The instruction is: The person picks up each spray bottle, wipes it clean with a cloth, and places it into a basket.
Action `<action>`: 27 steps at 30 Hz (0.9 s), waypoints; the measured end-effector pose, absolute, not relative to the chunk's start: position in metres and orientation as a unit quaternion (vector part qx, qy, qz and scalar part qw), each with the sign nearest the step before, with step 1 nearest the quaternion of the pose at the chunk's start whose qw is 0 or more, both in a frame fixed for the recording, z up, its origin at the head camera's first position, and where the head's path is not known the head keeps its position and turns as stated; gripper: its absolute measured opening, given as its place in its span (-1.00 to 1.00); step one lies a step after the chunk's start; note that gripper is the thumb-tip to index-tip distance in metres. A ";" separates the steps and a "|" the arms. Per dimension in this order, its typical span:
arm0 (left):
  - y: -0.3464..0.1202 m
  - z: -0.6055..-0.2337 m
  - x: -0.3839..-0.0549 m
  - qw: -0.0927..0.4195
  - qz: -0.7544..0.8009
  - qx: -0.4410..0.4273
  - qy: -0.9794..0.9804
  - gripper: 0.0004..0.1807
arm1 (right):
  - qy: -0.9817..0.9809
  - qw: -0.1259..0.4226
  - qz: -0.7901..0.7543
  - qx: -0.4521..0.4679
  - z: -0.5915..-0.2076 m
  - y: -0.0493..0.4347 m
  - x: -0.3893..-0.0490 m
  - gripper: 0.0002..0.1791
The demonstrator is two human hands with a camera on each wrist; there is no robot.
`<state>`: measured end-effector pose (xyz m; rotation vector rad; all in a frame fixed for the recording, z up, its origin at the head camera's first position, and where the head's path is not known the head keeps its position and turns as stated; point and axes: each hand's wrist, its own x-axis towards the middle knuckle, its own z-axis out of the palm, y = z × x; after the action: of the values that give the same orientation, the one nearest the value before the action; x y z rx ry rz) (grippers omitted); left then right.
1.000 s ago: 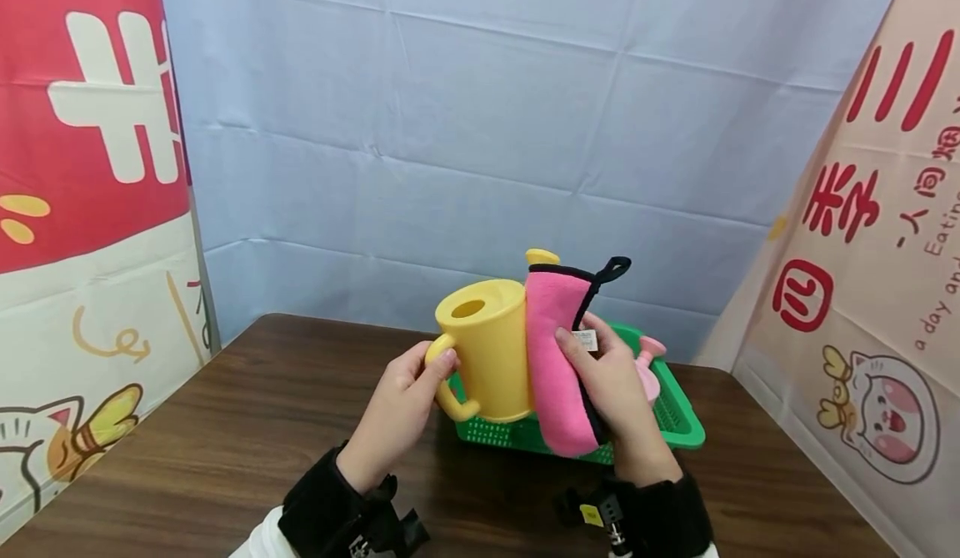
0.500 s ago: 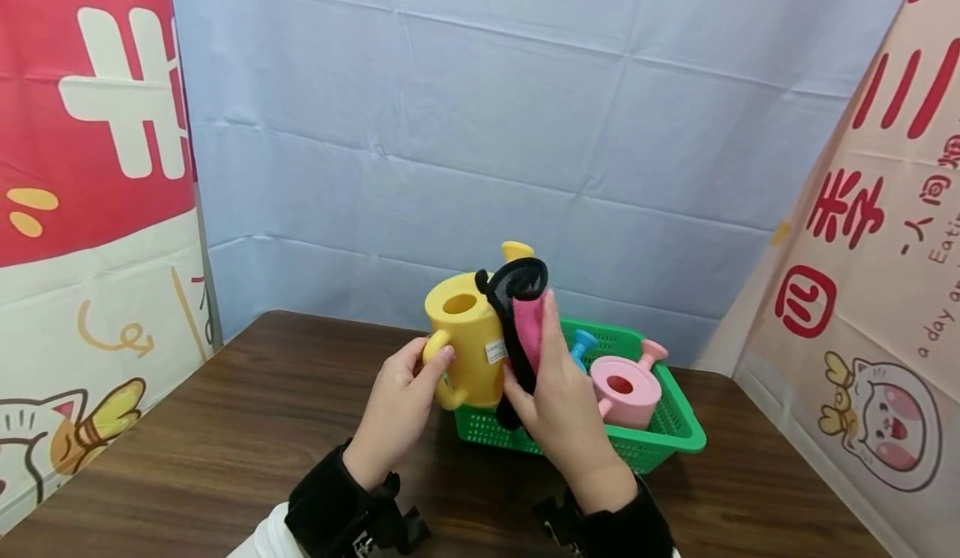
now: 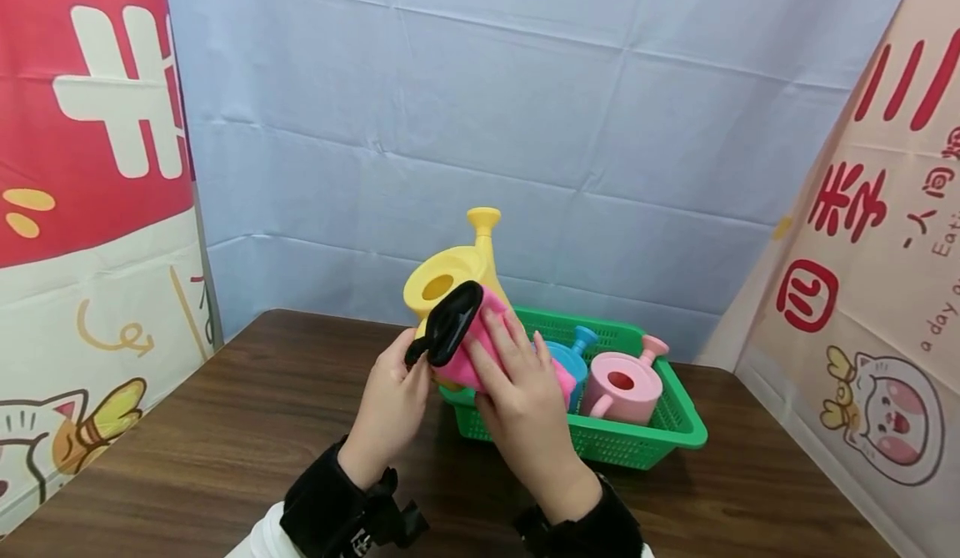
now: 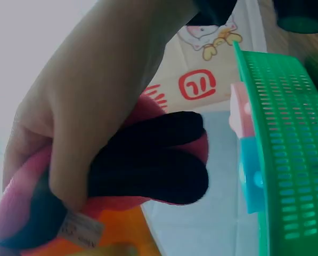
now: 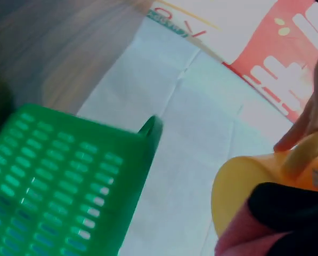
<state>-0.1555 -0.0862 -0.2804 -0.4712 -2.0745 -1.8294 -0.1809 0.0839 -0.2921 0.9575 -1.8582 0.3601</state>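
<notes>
My left hand [image 3: 393, 412] grips the yellow toy watering can [image 3: 459, 261] by its handle, which the hand and cloth mostly hide in the head view. The can is raised and tilted, its spout pointing up and away. My right hand [image 3: 528, 412] holds a folded pink cloth [image 3: 459, 368] with black trim against the can's side, fingers spread over it. In the left wrist view, the thumb wraps over the cloth [image 4: 148, 173] and a white tag [image 4: 81, 229] hangs from it. The right wrist view shows the yellow can [image 5: 241, 186] beside the cloth's black edge [image 5: 292, 205].
Just right of my hands, a green basket [image 3: 637, 455] stands on the brown wooden table [image 3: 225, 424]. Inside it sit a blue watering can [image 3: 567, 359] and a pink one [image 3: 621, 393]. Printed cloth hangs at both sides, with a pale blue sheet [image 3: 480, 108] behind.
My right hand has carried the cloth leftward across the can, from its right side to its front. The can has shifted left and tilted, and the blue and pink cans have come into view.
</notes>
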 end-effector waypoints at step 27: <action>-0.082 -0.276 -0.145 0.135 -0.603 -0.196 -0.762 -0.67 | -0.765 0.401 0.401 0.306 -0.274 0.129 -0.192 -0.24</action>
<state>-0.1453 -0.0818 -0.2762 -0.5693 -2.2074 -1.7462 -0.1916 0.1287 -0.2741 0.7738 -1.9339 1.0132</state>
